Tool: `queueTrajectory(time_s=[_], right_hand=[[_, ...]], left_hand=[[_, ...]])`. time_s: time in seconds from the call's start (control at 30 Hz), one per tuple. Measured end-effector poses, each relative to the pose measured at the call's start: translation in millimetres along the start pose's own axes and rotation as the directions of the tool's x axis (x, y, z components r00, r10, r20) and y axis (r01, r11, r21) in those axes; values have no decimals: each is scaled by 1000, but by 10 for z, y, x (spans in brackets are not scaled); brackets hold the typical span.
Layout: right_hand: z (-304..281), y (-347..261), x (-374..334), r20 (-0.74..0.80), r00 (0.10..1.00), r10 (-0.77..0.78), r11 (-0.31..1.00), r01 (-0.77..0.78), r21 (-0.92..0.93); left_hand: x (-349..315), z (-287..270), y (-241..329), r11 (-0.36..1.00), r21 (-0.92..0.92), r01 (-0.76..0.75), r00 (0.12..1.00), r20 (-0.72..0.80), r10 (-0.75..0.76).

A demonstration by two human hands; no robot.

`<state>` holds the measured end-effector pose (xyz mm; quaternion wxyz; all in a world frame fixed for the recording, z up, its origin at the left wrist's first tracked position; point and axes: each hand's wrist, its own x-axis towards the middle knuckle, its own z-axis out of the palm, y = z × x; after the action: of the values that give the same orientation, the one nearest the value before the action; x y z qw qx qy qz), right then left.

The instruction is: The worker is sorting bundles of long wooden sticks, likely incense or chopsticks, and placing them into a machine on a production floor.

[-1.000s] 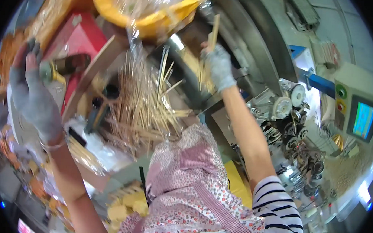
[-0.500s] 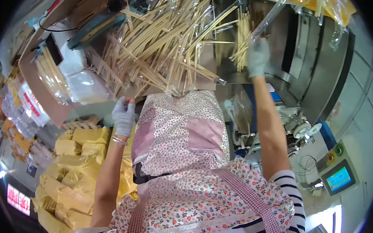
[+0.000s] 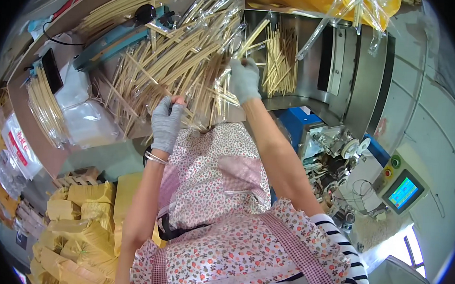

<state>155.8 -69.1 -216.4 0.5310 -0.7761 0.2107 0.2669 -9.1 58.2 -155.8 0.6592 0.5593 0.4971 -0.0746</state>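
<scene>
A wide heap of wooden chopsticks [image 3: 191, 51], many in clear plastic sleeves, lies before me on a brown surface. My left hand [image 3: 166, 122], in a grey glove with bare fingertips, is at the near edge of the heap. Its fingers are curled together; anything between them is too small to make out. My right hand [image 3: 246, 80], also gloved, reaches to the right side of the heap. The fingers are bent in at a thick sleeved bundle of chopsticks, and their tips are partly hidden. Bare chopsticks [image 3: 280, 62] lie loose on the metal tray [image 3: 307, 69] to its right.
A teal bar-shaped device [image 3: 111, 46] and a stack of clear plastic bags [image 3: 91, 118] lie left of the heap. Yellow wrapped packages [image 3: 76, 226] are piled lower left. A machine with rollers [image 3: 336, 154] and a control screen [image 3: 403, 192] stand at right. A yellow bag [image 3: 293, 0] lies at the top.
My right hand has moved left from the metal tray to the right side of the heap. My left hand has moved up and right to the heap's near edge. The view has shifted.
</scene>
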Motion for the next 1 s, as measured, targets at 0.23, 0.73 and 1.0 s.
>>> queueTrajectory(time_s=[0.23,0.73,1.0], right_hand=[[-592,-693,-1543,612,790,-36,998,-8,70],[-551,-1188,-2417,611,780,-134,970,-22,242],[-867,-1707,-2105,630,445,-637,558,829,-21]], left_hand=[[-95,173,804,918,-376,127,955,296,-11],[-1181,141,1523,836,-386,-391,901,24,433],[-1541,-190,1434,791,-166,-589,794,61,604]])
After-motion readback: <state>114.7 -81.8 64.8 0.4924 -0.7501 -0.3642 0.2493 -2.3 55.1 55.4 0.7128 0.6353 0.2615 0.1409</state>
